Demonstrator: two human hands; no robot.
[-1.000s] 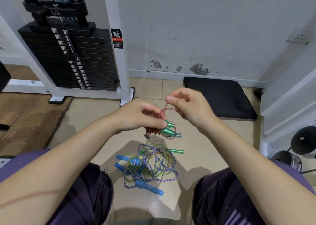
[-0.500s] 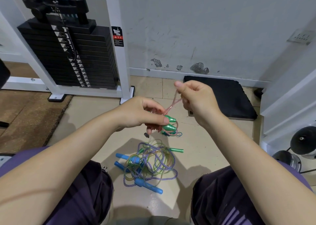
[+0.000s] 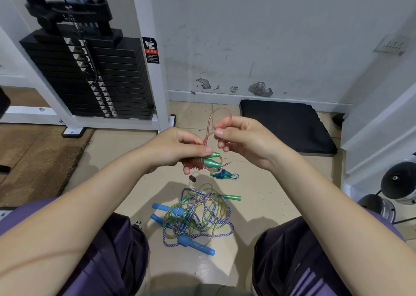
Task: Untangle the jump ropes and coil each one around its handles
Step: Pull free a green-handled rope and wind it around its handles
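My left hand [image 3: 177, 147] grips a pair of green handles [image 3: 212, 160] with pink rope coiled around them. A free loop of that pink rope [image 3: 213, 120] rises from the bundle, and my right hand [image 3: 243, 138] pinches its end between thumb and fingers. A small coiled blue-and-green rope [image 3: 225, 174] lies on the floor just below the bundle. Lower down, between my knees, sits a tangled pile [image 3: 198, 214] of purple-white braided rope and green-yellow rope with blue handles [image 3: 195, 246] and one green handle [image 3: 233, 197].
A black weight stack [image 3: 94, 75] in a white frame stands at the back left. A black mat [image 3: 286, 124] lies by the wall at right. Dumbbells [image 3: 398, 183] sit at the far right. A small dark scrap [image 3: 192, 178] lies on the tile.
My right hand moved with the pink rope's end, and a tall open loop now stands above the bundle. My left hand kept its grip on the handles.
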